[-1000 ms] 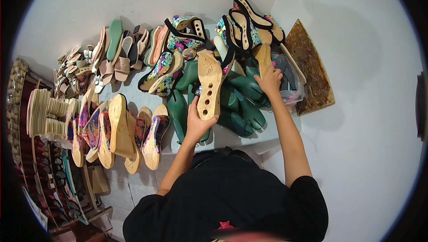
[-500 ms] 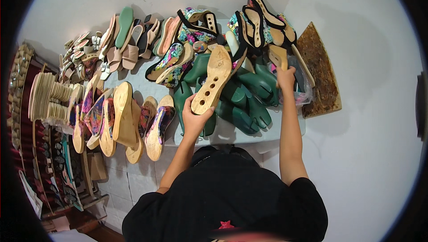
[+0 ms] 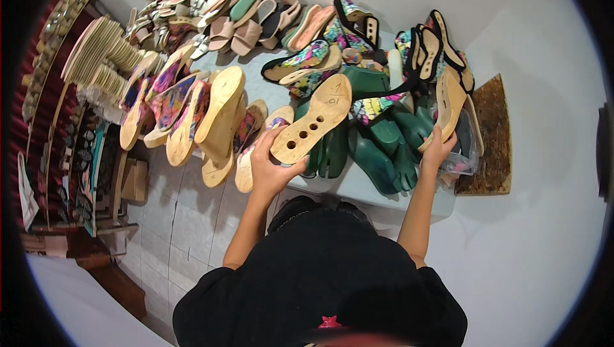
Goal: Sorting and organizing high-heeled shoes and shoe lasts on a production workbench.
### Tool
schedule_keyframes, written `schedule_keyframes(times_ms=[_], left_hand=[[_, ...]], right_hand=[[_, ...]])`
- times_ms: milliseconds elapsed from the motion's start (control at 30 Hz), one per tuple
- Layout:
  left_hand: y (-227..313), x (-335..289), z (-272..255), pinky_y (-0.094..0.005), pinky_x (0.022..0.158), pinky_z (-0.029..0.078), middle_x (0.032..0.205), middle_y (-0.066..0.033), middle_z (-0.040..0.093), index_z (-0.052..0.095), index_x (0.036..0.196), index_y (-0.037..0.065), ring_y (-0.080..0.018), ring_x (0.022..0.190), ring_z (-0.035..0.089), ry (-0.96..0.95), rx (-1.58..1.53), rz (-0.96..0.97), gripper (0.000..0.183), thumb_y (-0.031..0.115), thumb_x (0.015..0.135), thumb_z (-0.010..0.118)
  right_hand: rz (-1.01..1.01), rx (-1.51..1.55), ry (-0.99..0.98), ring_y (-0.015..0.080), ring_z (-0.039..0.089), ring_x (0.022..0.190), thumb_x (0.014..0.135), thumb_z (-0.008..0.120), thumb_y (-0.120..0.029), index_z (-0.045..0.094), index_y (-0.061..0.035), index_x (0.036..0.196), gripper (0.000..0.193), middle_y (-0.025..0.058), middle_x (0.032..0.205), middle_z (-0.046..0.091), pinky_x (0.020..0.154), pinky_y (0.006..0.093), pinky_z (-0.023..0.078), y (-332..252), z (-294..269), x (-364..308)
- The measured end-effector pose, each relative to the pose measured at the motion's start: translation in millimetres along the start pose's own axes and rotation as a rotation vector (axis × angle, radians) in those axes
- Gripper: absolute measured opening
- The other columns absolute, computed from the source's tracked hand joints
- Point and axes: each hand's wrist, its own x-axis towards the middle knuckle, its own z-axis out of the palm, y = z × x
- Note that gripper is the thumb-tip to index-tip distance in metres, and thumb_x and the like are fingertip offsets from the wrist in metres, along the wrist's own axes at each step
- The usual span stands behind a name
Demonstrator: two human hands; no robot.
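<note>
My left hand is closed around one end of a pale wooden shoe sole, held up over the table with a row of round holes facing me. Behind it shows a black-edged floral strap; whether it joins the sole I cannot tell. At the right, my right hand grips the lower end of a wooden wedge sole, which stands tilted upward. Between and beneath the hands lie several dark green shoe lasts. Beside my right hand is a clear plastic bag.
Floral wedge sandals and black-edged ones crowd the table's back. Wooden wedges overhang its left edge. Pink slides sit farther back. A brown patterned board leans at the right wall. Shelves stand left.
The view has shifted, so the table sits farther right in it. My right hand now has the wedge sole raised upright and turned. My left hand still holds its sole, now tilted more to the right.
</note>
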Motion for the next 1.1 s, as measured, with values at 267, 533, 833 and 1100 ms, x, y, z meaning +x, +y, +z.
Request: schedule_keyframes(times_ms=[267,533,833,1100], left_hand=[[-31,-32,-56,-0.0308,0.084,0.046,0.1,-0.0126,0.058,0.056,0.11,-0.005,-0.0202,0.094,0.058,0.167,0.027,-0.144,0.06,0.013,0.057,0.078],[-39,-51,-65,-0.03,0.087,0.046,0.109,-0.013,0.055,0.054,0.115,-0.005,-0.0187,0.1,0.056,0.156,-0.142,-0.243,0.064,0.009,0.057,0.077],[-60,-57,-72,-0.0328,0.09,0.044,0.112,-0.0135,0.056,0.054,0.117,-0.001,-0.0231,0.104,0.055,0.109,-0.027,-0.268,0.068,0.013,0.055,0.077],[-45,-51,-73,-0.0364,0.088,0.044,0.108,-0.0149,0.056,0.052,0.115,0.001,-0.0281,0.102,0.055,0.098,0.125,-0.28,0.066,0.017,0.056,0.077]], right_hand=[[-0.184,0.23,-0.218,0.0177,0.054,0.09,0.087,0.057,-0.01,0.033,0.0025,0.127,0.049,0.0138,0.116,0.046,0.071,0.0285,0.049,4,49,-48],[-0.003,0.607,-0.51,0.0223,0.053,0.099,0.082,0.057,-0.005,0.032,-0.0015,0.131,0.055,0.0126,0.118,0.045,0.09,0.035,0.042,10,83,-106],[0.275,0.598,-0.78,0.0233,0.056,0.1,0.076,0.066,-0.007,0.033,-0.0025,0.131,0.063,0.0112,0.113,0.051,0.089,0.0344,0.045,29,85,-123],[0.211,0.588,-0.911,0.026,0.057,0.102,0.086,0.053,-0.032,0.033,-0.0013,0.132,0.059,0.0164,0.119,0.05,0.082,0.0369,0.051,16,88,-135]])
